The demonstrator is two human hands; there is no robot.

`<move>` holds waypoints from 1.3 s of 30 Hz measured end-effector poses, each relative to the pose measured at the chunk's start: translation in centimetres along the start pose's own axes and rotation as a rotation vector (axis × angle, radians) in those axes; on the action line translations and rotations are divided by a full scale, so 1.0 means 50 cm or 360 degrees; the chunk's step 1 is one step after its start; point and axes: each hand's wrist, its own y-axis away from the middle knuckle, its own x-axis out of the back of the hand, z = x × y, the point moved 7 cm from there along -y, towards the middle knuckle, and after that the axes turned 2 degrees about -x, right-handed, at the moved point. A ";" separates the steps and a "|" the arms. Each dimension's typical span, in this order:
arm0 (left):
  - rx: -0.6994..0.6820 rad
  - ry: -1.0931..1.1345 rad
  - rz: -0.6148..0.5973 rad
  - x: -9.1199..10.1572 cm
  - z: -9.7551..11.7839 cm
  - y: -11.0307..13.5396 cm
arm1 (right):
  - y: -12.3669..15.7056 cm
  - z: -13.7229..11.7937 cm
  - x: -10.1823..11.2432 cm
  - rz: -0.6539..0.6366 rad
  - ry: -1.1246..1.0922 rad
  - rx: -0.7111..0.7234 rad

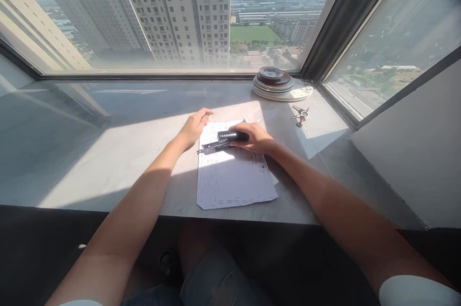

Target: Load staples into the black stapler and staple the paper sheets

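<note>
A printed white sheet of paper (232, 178) lies on the grey windowsill (118, 152) in front of me. A black stapler (225, 139) sits across the sheet's upper part, its jaw opened toward the left. My right hand (255, 137) is wrapped over the stapler's top. My left hand (195, 126) rests at the paper's upper left edge with its fingers curled and nothing visible in them.
A stack of plates (275, 83) stands at the back right by the window frame. A bunch of keys (300, 115) lies just in front of it. Large window panes close the far side, and a grey wall (414, 162) rises at the right.
</note>
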 end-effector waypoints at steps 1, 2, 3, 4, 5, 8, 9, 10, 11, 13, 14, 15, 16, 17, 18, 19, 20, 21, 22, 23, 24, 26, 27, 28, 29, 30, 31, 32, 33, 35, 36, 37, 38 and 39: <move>-0.0010 0.0032 -0.0021 -0.002 0.003 0.002 | 0.001 0.005 0.008 0.0079 0.0000 -0.0005; -0.0016 0.0067 -0.0031 -0.003 0.004 0.003 | 0.002 0.010 0.015 0.0147 -0.0012 -0.0001; -0.0023 0.0101 -0.0033 -0.002 0.005 0.004 | 0.003 0.013 0.022 0.0194 -0.0030 0.0000; -0.0034 0.0134 -0.0029 0.000 0.006 0.004 | 0.004 0.017 0.027 0.0226 -0.0043 -0.0005; -0.0049 0.0159 -0.0020 0.002 0.006 0.003 | 0.004 0.022 0.030 0.0246 -0.0050 -0.0017; -0.0106 0.0150 0.0022 0.005 0.010 0.001 | 0.002 0.033 0.031 0.0254 -0.0045 -0.0050; -0.0143 0.0120 0.0036 0.005 0.014 0.000 | 0.001 0.035 0.031 0.0254 -0.0045 -0.0057; -0.0184 0.0086 0.0044 0.004 0.020 0.000 | 0.001 0.038 0.031 0.0256 -0.0047 -0.0063; -0.0225 0.0057 0.0046 0.003 0.026 0.001 | 0.001 0.039 0.030 0.0255 -0.0048 -0.0067; -0.0291 0.0030 0.0027 -0.001 0.039 0.005 | 0.001 0.042 0.030 0.0255 -0.0046 -0.0071; -0.0302 0.0031 0.0005 -0.003 0.044 0.007 | 0.001 0.042 0.030 0.0254 -0.0044 -0.0069; -0.0293 0.0042 -0.0024 -0.005 0.047 0.009 | 0.001 0.042 0.031 0.0257 -0.0042 -0.0064; -0.0268 0.0060 -0.0057 -0.008 0.048 0.012 | 0.002 0.042 0.032 0.0262 -0.0044 -0.0054; -0.0235 0.0084 -0.0093 -0.010 0.048 0.014 | 0.002 0.042 0.033 0.0270 -0.0049 -0.0044; -0.0201 0.0116 -0.0131 -0.013 0.048 0.016 | 0.003 0.041 0.035 0.0277 -0.0055 -0.0036; -0.0174 0.0157 -0.0172 -0.017 0.048 0.017 | 0.003 0.041 0.035 0.0281 -0.0058 -0.0034; -0.0159 0.0196 -0.0214 -0.021 0.049 0.018 | 0.003 0.041 0.036 0.0280 -0.0059 -0.0038; -0.0153 0.0227 -0.0258 -0.026 0.050 0.019 | 0.003 0.041 0.035 0.0276 -0.0055 -0.0050; -0.0148 0.0247 -0.0299 -0.030 0.051 0.019 | 0.003 0.042 0.035 0.0270 -0.0049 -0.0066; -0.0137 0.0260 -0.0330 -0.034 0.052 0.020 | 0.002 0.042 0.035 0.0265 -0.0042 -0.0083; -0.0119 0.0265 -0.0349 -0.037 0.052 0.020 | 0.002 0.042 0.035 0.0261 -0.0037 -0.0099; -0.0078 0.0271 -0.0354 -0.039 0.053 0.022 | 0.001 0.042 0.034 0.0255 -0.0029 -0.0120; -0.0063 0.0278 -0.0354 -0.039 0.054 0.023 | 0.000 0.042 0.034 0.0253 -0.0026 -0.0125; -0.0050 0.0283 -0.0360 -0.039 0.056 0.024 | 0.000 0.041 0.034 0.0251 -0.0024 -0.0123; -0.0037 0.0282 -0.0372 -0.039 0.057 0.025 | 0.000 0.041 0.034 0.0249 -0.0023 -0.0114; -0.0023 0.0272 -0.0386 -0.039 0.058 0.025 | 0.000 0.040 0.035 0.0249 -0.0025 -0.0098; -0.0012 0.0255 -0.0398 -0.039 0.059 0.025 | 0.001 0.039 0.035 0.0252 -0.0028 -0.0077; -0.0005 0.0234 -0.0406 -0.039 0.059 0.023 | 0.001 0.039 0.035 0.0257 -0.0030 -0.0056; -0.0001 0.0214 -0.0409 -0.039 0.059 0.022 | 0.001 0.038 0.035 0.0261 -0.0030 -0.0039; -0.0006 0.0197 -0.0414 -0.041 0.058 0.018 | 0.002 0.038 0.036 0.0272 -0.0025 -0.0025; -0.0007 0.0201 -0.0416 -0.042 0.057 0.016 | 0.002 0.038 0.036 0.0274 -0.0022 -0.0027; -0.0004 0.0209 -0.0420 -0.044 0.055 0.014 | 0.002 0.038 0.036 0.0272 -0.0020 -0.0034; 0.0002 0.0217 -0.0422 -0.046 0.052 0.012 | 0.002 0.038 0.036 0.0268 -0.0017 -0.0045; 0.0009 0.0222 -0.0423 -0.048 0.050 0.011 | 0.001 0.037 0.036 0.0263 -0.0013 -0.0060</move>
